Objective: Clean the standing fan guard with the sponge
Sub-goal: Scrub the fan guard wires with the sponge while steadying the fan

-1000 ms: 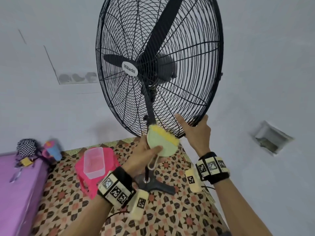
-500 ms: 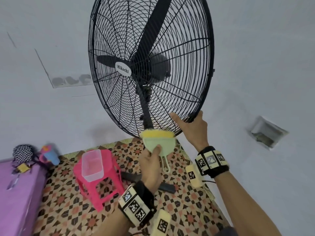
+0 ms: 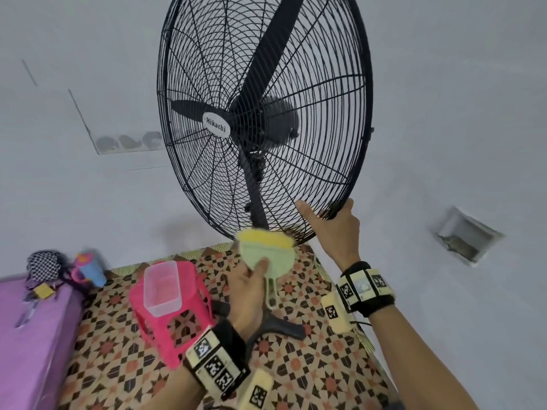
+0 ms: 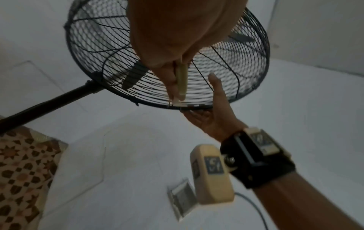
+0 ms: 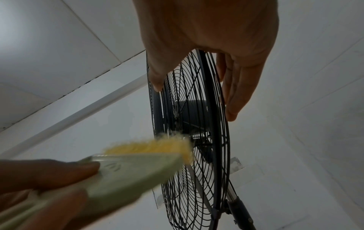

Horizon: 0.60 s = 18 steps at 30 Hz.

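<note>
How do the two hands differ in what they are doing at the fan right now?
The left hand grips the sponge by its green holder; the right hand holds no tool. The left hand sits below the fan guard, sponge at its bottom edge; the right hand clasps the lower rim, thumb in front, fingers behind. Both wear wrist bands.

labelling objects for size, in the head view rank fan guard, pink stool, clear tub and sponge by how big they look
1. fan guard, by far the largest.
2. pink stool.
3. and 4. unsure: clear tub on the stool and sponge in the left hand look alike, and the sponge is nearer the camera.
</note>
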Each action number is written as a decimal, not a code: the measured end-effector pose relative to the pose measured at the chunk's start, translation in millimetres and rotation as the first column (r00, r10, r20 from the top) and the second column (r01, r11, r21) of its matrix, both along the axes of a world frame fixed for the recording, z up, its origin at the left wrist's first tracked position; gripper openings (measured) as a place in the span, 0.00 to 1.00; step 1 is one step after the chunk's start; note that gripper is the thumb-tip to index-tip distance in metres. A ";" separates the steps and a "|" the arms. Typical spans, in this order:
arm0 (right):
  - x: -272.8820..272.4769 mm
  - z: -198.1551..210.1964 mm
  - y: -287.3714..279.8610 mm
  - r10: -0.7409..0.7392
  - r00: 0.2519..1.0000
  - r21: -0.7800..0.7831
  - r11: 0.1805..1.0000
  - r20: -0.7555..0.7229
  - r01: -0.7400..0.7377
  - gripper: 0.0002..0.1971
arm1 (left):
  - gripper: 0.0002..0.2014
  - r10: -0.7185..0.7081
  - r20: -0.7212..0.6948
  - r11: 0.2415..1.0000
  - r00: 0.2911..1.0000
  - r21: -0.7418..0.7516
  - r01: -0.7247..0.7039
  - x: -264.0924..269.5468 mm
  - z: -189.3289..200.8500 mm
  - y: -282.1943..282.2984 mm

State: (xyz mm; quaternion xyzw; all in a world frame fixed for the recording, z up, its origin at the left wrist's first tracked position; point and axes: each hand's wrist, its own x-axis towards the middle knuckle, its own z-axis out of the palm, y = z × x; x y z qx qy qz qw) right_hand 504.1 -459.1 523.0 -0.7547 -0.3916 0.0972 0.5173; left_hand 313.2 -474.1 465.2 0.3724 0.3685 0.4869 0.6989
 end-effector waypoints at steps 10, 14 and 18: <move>-0.2 2.0 -1.1 -0.022 1.000 0.036 0.999 0.014 0.022 0.45 | 0.14 0.022 0.169 0.997 0.985 -0.077 -0.009 -8.5 27.1 20.6; -4.2 4.5 0.2 -0.013 1.000 0.028 1.000 0.024 0.012 0.46 | 0.11 -0.141 0.007 0.986 0.990 -0.089 0.141 6.4 10.5 7.9; 0.2 2.5 -2.3 -0.020 1.000 0.020 1.000 0.013 0.020 0.49 | 0.21 0.002 0.063 0.997 0.998 -0.077 0.003 4.3 11.8 30.2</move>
